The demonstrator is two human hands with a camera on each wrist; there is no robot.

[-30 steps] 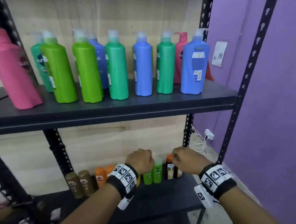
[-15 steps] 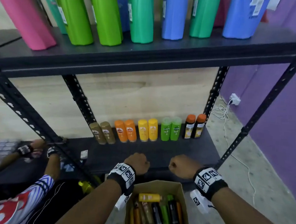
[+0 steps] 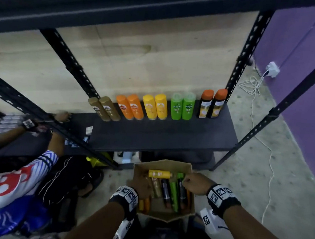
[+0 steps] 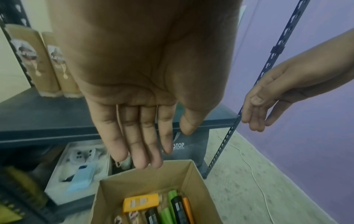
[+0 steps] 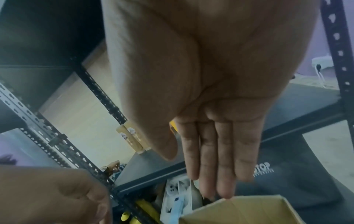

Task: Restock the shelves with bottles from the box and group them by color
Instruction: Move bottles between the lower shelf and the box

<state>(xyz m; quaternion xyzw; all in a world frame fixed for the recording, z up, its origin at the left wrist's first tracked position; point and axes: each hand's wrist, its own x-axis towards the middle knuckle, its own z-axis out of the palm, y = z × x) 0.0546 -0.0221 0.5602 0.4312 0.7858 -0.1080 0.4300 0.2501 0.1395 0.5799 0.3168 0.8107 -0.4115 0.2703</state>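
A cardboard box (image 3: pixel 168 165) on the floor holds several lying bottles: yellow (image 3: pixel 159 174), green (image 3: pixel 173 195), black and orange. My left hand (image 3: pixel 139 186) hovers over the box's left side, fingers straight and empty in the left wrist view (image 4: pixel 138 145). Over the box's right side my right hand (image 3: pixel 195 183) is also empty, its fingers straight (image 5: pixel 214 163). On the low shelf (image 3: pixel 161 136) stand pairs of bottles by colour: gold (image 3: pixel 105 109), orange (image 3: pixel 130 107), yellow (image 3: pixel 155 106), green (image 3: pixel 182 107), and black with orange caps (image 3: pixel 212 103).
Another person (image 3: pixel 8 183) in a white and blue shirt crouches at the left, hands on the neighbouring shelf. Black upright posts (image 3: pixel 245 56) frame the shelf. A white cable (image 3: pixel 270 164) trails over the floor by the purple wall. Bags and a white box sit under the shelf.
My view has dropped from the upper shelf of large bottles to the low shelf and the box. Both hands came down from the shelf to just over the box and uncurled.
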